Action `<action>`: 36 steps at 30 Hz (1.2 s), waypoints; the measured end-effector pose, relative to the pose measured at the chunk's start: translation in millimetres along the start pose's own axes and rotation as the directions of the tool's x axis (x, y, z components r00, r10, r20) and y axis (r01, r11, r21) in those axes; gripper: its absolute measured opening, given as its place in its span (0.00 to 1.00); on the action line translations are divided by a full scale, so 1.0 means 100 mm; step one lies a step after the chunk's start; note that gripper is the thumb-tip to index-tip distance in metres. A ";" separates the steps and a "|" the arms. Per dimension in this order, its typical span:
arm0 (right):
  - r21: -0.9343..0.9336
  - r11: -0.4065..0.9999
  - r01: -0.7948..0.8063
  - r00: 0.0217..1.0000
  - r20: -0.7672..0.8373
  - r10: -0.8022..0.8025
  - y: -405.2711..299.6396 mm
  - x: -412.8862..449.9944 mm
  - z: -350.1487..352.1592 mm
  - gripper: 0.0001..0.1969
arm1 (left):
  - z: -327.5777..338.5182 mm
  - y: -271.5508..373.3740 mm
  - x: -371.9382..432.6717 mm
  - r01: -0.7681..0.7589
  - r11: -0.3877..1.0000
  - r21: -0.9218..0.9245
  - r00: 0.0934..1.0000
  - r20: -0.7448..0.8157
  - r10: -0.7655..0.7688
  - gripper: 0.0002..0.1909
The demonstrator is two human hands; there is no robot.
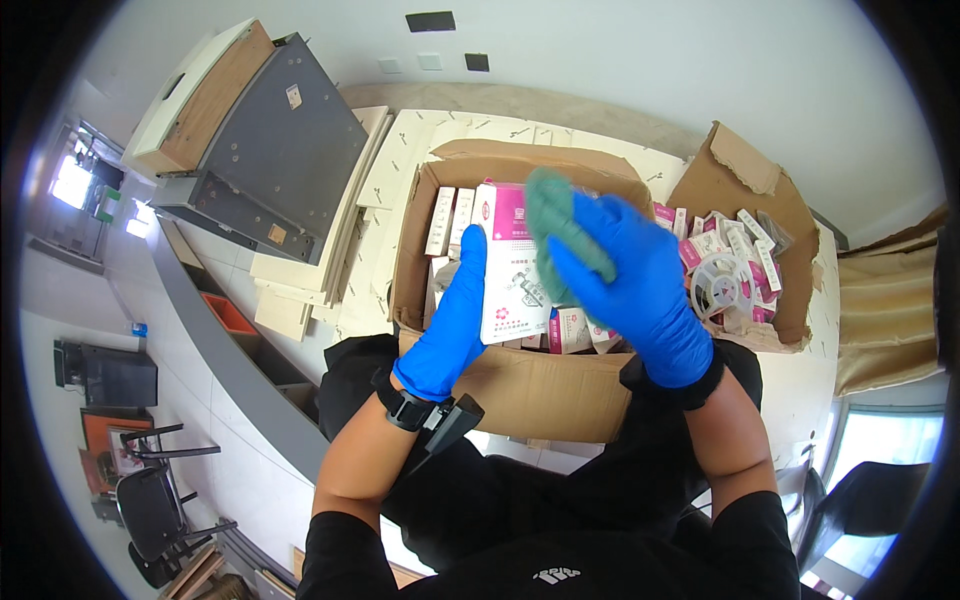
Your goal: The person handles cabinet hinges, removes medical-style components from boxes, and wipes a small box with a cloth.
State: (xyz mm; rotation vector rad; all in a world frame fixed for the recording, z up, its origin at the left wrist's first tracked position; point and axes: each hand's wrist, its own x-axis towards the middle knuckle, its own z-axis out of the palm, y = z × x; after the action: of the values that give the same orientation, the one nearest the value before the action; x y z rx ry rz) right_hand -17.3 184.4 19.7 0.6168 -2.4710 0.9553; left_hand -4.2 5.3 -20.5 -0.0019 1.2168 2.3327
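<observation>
My left hand (450,322), in a blue glove, grips the left edge of a white and pink product box (514,292) that bears writing and a drawing of a machine. The box is tilted up over an open cardboard carton (517,382). In my right hand (637,277), also gloved in blue, a green cloth (555,225) is bunched against the box's upper right side and hides part of its face. Smaller white and pink boxes (570,330) fill the carton below. A wrist device (427,412) is strapped on my left wrist.
To the right, a second cardboard carton (787,262) holds many small boxes and a white plastic reel (722,287). Wrapped white panels (375,247) lie under the cartons. A grey cabinet piece (285,150) stands at the left, and a black chair (154,510) is at lower left.
</observation>
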 end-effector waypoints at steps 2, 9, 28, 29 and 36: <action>-0.028 0.999 0.027 1.000 -0.014 -0.028 0.02 -0.02 0.03 0.25 | -0.02 0.00 -0.02 -0.025 0.996 0.081 0.999 -0.028 0.027 0.36; 0.389 0.921 0.010 0.999 0.026 -0.021 -0.05 -0.03 -0.01 0.21 | -0.20 0.02 0.02 -0.547 0.712 0.440 0.833 0.198 0.517 0.31; 0.470 0.870 -0.150 0.988 0.111 0.110 0.04 -0.09 0.01 0.20 | -0.20 0.13 -0.07 -0.618 0.510 0.598 0.768 0.318 0.556 0.31; 0.495 0.853 -0.169 0.985 0.106 0.134 0.03 -0.08 0.02 0.21 | -0.21 0.13 -0.05 -0.609 0.509 0.608 0.767 0.286 0.575 0.29; 0.541 0.831 -0.127 0.992 0.052 0.118 0.05 -0.11 0.18 0.22 | -0.22 -0.06 0.04 -0.035 0.987 0.155 0.996 -0.081 0.048 0.39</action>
State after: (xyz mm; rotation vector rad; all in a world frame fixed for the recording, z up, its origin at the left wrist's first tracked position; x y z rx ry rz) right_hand -15.0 178.2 -0.5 0.6402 -2.2616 1.7418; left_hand -10.1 -7.1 -39.8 -0.0225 1.4485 2.2891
